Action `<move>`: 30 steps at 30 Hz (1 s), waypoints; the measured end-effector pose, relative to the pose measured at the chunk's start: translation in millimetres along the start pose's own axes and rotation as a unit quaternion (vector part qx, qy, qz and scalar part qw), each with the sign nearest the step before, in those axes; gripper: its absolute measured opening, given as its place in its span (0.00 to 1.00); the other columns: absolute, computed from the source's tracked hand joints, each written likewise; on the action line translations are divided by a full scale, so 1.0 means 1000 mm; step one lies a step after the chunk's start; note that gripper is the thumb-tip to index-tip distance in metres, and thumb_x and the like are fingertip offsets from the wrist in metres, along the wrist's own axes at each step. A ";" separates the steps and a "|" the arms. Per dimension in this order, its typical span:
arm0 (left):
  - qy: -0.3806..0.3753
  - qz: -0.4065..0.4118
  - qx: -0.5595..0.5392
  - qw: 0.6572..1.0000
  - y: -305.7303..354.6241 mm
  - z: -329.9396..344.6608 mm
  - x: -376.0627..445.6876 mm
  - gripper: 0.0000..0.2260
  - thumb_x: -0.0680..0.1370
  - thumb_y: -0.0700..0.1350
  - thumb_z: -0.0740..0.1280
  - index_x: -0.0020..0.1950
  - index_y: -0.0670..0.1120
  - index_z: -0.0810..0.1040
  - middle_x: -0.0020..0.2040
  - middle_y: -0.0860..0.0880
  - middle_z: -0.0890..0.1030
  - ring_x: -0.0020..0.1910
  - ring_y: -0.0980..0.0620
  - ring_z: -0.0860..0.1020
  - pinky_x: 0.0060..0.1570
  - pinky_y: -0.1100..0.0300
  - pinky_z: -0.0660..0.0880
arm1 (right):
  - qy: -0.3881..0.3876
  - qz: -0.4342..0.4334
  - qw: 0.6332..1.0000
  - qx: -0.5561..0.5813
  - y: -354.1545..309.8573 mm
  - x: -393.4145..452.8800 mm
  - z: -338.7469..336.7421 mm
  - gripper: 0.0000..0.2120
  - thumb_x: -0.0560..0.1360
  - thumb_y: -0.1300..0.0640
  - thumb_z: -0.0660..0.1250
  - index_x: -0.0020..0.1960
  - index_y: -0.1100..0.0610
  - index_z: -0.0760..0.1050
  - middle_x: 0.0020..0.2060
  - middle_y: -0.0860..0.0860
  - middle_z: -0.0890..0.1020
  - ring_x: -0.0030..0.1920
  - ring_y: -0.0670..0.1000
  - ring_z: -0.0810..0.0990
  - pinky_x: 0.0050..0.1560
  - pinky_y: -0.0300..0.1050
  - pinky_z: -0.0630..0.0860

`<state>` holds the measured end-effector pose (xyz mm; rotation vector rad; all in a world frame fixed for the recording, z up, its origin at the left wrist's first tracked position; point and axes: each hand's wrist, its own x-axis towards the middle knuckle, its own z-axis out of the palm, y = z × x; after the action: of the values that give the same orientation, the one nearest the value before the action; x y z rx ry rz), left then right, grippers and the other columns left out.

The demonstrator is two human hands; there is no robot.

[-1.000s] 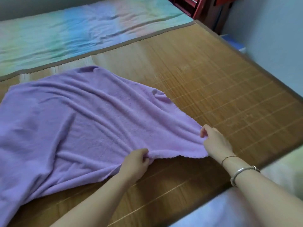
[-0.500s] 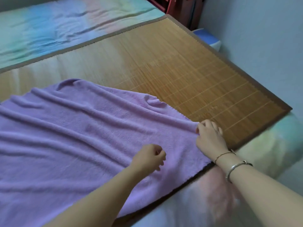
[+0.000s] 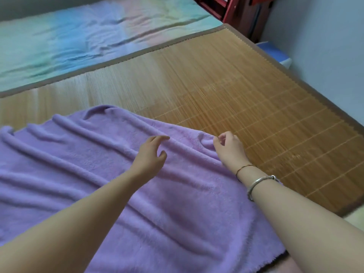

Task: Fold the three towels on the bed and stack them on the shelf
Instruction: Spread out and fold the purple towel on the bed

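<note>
A purple towel (image 3: 110, 186) lies spread and wrinkled on the bamboo mat (image 3: 246, 99), its near edge hanging over the bed's front. My left hand (image 3: 151, 154) hovers over the towel's far right part with its fingers spread, the fingertips touching a raised fold. My right hand (image 3: 228, 148) is at the towel's far right corner, fingers loosely curled beside the edge, with no cloth visibly between them. Only this one towel is in view, and no shelf surface shows.
A pastel sheet (image 3: 78, 40) covers the far half of the bed. Red wooden furniture (image 3: 236, 10) stands at the far right corner. A blue and white box (image 3: 275, 54) sits by the grey wall (image 3: 325, 46) to the right.
Both hands let go of the towel's near edge and moved forward to its far right part. The towel now lies flatter, with its near edge over the bed's front.
</note>
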<state>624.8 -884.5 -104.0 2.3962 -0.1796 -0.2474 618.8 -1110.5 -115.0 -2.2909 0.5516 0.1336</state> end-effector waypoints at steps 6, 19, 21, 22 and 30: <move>-0.047 0.016 0.030 0.998 -0.017 -0.011 0.070 0.24 0.76 0.39 0.62 0.71 0.51 0.69 0.70 0.49 0.70 0.67 0.46 0.69 0.69 0.53 0.64 | -0.153 0.101 0.979 -0.093 -0.047 0.057 0.018 0.23 0.75 0.37 0.61 0.46 0.58 0.75 0.38 0.53 0.78 0.39 0.54 0.75 0.40 0.44 0.67; -0.051 -0.150 0.015 0.987 -0.036 -0.022 0.040 0.25 0.81 0.55 0.57 0.77 0.54 0.57 0.71 0.46 0.70 0.70 0.46 0.68 0.68 0.55 0.61 | -0.230 -0.059 0.966 -0.099 -0.071 -0.014 0.063 0.22 0.76 0.50 0.62 0.64 0.61 0.64 0.53 0.59 0.80 0.50 0.59 0.80 0.47 0.48 0.73; -0.098 -0.127 0.110 0.981 -0.039 -0.009 0.023 0.22 0.80 0.52 0.59 0.74 0.56 0.63 0.71 0.49 0.69 0.67 0.45 0.70 0.68 0.49 0.65 | -0.204 -0.054 0.967 -0.140 -0.058 -0.027 0.060 0.29 0.76 0.48 0.63 0.69 0.63 0.59 0.56 0.59 0.80 0.57 0.60 0.78 0.52 0.49 0.72; -0.106 -0.119 0.135 0.978 -0.040 -0.004 0.015 0.19 0.79 0.50 0.60 0.70 0.55 0.68 0.69 0.51 0.69 0.65 0.45 0.71 0.65 0.47 0.67 | -0.196 -0.056 0.966 -0.161 -0.055 -0.030 0.057 0.25 0.76 0.47 0.63 0.66 0.60 0.64 0.54 0.57 0.80 0.56 0.59 0.78 0.50 0.48 0.72; 0.113 -0.071 -0.208 0.969 -0.002 -0.031 -0.023 0.07 0.72 0.34 0.61 0.43 0.45 0.73 0.36 0.55 0.74 0.36 0.59 0.72 0.37 0.74 0.67 | -0.288 -0.144 0.943 0.081 -0.070 -0.034 0.051 0.12 0.70 0.51 0.62 0.29 0.52 0.71 0.33 0.48 0.73 0.38 0.47 0.69 0.43 0.45 0.67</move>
<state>609.2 -858.3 -80.3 1.9999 0.1404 -0.0657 621.3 -1019.9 -95.9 -2.0106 -0.0737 0.5699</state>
